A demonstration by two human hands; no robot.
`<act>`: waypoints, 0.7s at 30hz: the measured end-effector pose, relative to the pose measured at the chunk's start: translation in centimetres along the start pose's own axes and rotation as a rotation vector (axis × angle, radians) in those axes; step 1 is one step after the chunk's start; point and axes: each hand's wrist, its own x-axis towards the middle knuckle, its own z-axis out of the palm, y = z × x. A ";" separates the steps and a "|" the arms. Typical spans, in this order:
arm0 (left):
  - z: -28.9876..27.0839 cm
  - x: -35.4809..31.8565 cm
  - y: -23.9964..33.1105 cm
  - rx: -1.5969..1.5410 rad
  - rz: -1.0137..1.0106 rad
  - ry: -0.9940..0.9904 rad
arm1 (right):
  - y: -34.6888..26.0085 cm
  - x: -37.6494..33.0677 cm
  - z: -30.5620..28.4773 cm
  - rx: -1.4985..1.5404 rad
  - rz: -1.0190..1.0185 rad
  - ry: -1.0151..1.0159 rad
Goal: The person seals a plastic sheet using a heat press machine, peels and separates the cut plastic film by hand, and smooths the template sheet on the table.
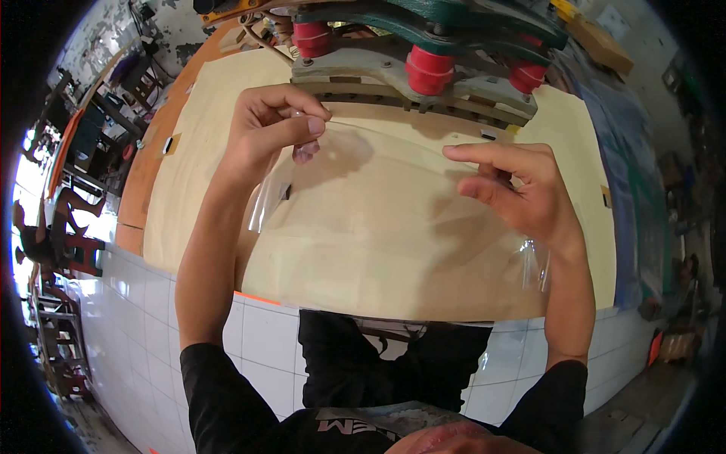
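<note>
A wide sheet of clear plastic film (266, 198) hangs above the paper-covered table, its upper edge just in front of a machine. My left hand (274, 127) pinches that upper edge near the left corner between thumb and fingers. At the right side of the film is my right hand (514, 180), its index finger stretched along the upper edge and its thumb held apart below. The other fingers of that hand are partly hidden. Loose folds of film (535, 265) hang beside the right wrist.
A machine with a green frame (363, 17), red cylinders (429, 69) and a grey metal bar (363, 72) stands at the far side. Cream paper (193, 163) covers the brown table (136, 198). Blue plastic sheeting (631, 204) lies at the right. Another person (47, 234) sits at the far left.
</note>
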 end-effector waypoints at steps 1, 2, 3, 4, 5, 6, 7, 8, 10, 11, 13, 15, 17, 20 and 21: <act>0.0 0.0 0.0 0.001 -0.001 -0.004 | 0.2 0.0 -0.1 0.012 -0.013 -0.007; 0.1 0.0 0.1 0.005 -0.004 0.010 | 0.3 -0.1 -0.3 0.012 -0.012 -0.004; 0.1 0.0 0.1 0.008 -0.006 0.022 | 0.4 -0.2 -0.6 0.034 0.024 -0.017; 0.0 0.1 0.1 0.007 -0.005 0.018 | 0.4 -0.3 -0.8 0.056 0.060 -0.030; -0.1 0.1 0.0 0.018 0.006 0.019 | 0.5 -0.4 -1.0 0.054 0.062 -0.027; -0.2 0.1 0.0 0.031 0.016 0.022 | 0.5 -0.4 -1.1 0.096 0.110 -0.027; -0.4 0.0 0.0 0.033 0.015 0.020 | 0.6 -0.5 -1.2 0.138 0.158 -0.027; -0.6 0.0 0.1 0.030 0.030 0.038 | 0.5 -0.5 -1.4 0.139 0.157 -0.024; -0.7 0.1 -0.1 0.022 0.045 0.051 | 0.6 -0.4 -1.8 0.195 0.238 -0.037; -0.7 0.1 -0.2 0.028 0.051 0.070 | 0.8 -0.5 -2.0 0.194 0.239 -0.035; -0.8 0.2 -0.2 0.034 0.059 0.086 | 1.3 -0.6 -2.3 0.186 0.189 -0.027; -0.9 0.2 -0.3 0.046 0.057 0.100 | 1.3 -0.6 -2.4 0.193 0.195 -0.021; -1.0 0.1 -0.3 0.048 0.060 0.097 | 1.3 -0.6 -2.4 0.201 0.201 -0.017; -1.0 0.0 -0.2 0.036 0.064 0.109 | 1.0 -0.6 -2.7 0.205 0.252 -0.018; -1.0 0.0 -0.2 0.021 0.063 0.125 | 1.1 -0.6 -2.9 0.199 0.263 -0.025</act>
